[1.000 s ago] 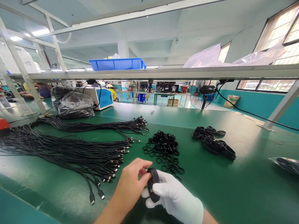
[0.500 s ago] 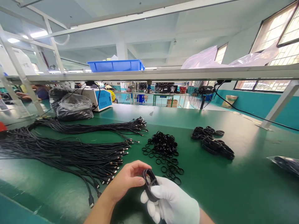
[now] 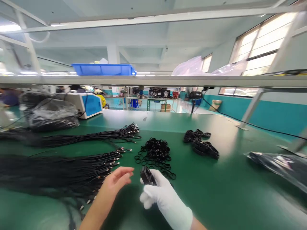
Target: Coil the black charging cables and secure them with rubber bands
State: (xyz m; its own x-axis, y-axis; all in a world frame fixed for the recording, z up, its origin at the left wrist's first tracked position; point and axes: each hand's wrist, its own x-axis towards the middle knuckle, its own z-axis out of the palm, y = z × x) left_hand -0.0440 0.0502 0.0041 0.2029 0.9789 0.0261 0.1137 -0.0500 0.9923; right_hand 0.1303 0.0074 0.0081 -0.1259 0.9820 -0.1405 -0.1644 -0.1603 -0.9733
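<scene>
My right hand [image 3: 157,190], in a white glove, grips a coiled black cable [image 3: 147,176]. My bare left hand [image 3: 118,180] is apart from it on the left, fingers loosely stretched out and holding nothing. Just beyond both hands lies a pile of small black rings [image 3: 157,150], with loose ones scattered around its near side. Left of my left hand, a bundle of straight black cables [image 3: 59,171] lies with its plug ends toward me. Another cable bundle [image 3: 96,135] stretches behind it.
Coiled cables [image 3: 203,148] are heaped on the green table [image 3: 227,182] to the right. A plastic bag of dark items [image 3: 280,166] lies farther right. At back left stand a plastic-wrapped bundle [image 3: 55,111] and a blue-and-white machine [image 3: 92,104]. A shelf [image 3: 153,80] spans overhead, carrying a blue bin [image 3: 104,69].
My left hand has let go of the coiled cable and moved away to the left. My right hand still holds the coil, now turned. The view has swung right.
</scene>
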